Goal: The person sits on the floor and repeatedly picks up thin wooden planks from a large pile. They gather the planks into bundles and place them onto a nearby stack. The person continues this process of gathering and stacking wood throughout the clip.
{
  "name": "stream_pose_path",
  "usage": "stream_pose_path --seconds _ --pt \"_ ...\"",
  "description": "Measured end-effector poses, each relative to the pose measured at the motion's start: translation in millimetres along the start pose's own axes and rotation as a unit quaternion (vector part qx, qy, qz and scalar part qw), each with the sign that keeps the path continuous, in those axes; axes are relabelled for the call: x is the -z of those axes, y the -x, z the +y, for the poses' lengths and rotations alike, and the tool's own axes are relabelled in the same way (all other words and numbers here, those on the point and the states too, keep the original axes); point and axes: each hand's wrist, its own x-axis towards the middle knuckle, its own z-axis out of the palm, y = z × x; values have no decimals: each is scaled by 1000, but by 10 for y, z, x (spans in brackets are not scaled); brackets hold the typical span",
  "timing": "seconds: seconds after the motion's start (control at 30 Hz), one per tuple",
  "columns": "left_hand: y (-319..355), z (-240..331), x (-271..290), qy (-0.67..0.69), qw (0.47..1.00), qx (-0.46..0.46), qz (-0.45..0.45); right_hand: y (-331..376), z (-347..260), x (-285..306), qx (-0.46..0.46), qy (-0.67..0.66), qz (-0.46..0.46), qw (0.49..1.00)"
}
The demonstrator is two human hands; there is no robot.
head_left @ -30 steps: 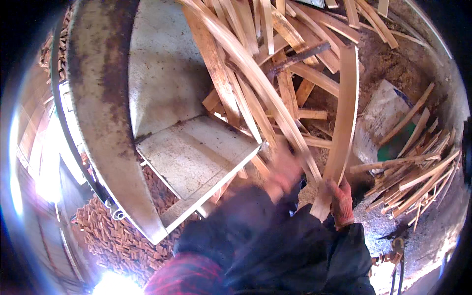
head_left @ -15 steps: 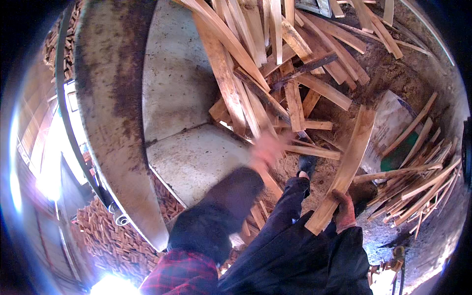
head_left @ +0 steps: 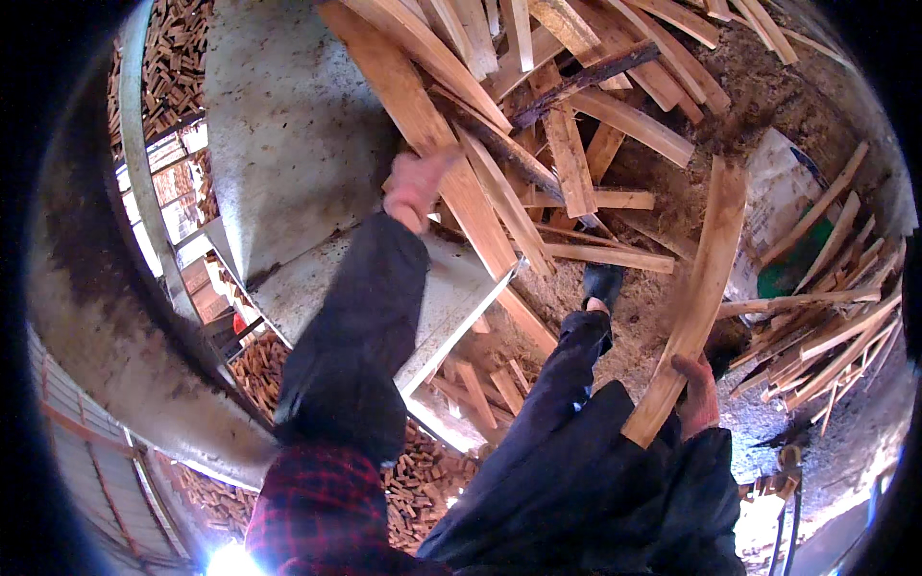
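Stacked short firewood pieces: far left, behind a grey curved metal frame; more of the same heaped lower down under the platform.

Pale flat platform: slanting across the middle left, its edge running toward the wood pile.

Left hand: arm in a dark sleeve stretched upward, fingers curled against a long pale plank that leans out of the pile; a full grip cannot be told, the hand being blurred.

Pile of rough slats and offcuts: top centre, lying crossed at many angles (one dark, weathered piece among them).

Dark shoe: on sawdust-strewn ground, just below the pile.

Right hand: closed round the lower end of a curved slab of wood, which rises tilted up and to the right.

Loose thin sticks: far right, scattered near a green object.
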Motion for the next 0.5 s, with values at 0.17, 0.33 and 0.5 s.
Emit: stream_pose_path --seconds 0.17,0.33,0.5 --pt "1174 -207 -776 220 961 165 -24 44 56 154 27 -22 -43 998" --pt "2424 115 -1773 201 938 191 -209 658 9 18 -19 -31 -144 989" --pt "2975 -37 -2435 29 960 142 -238 948 211 50 -123 -246 -125 953"
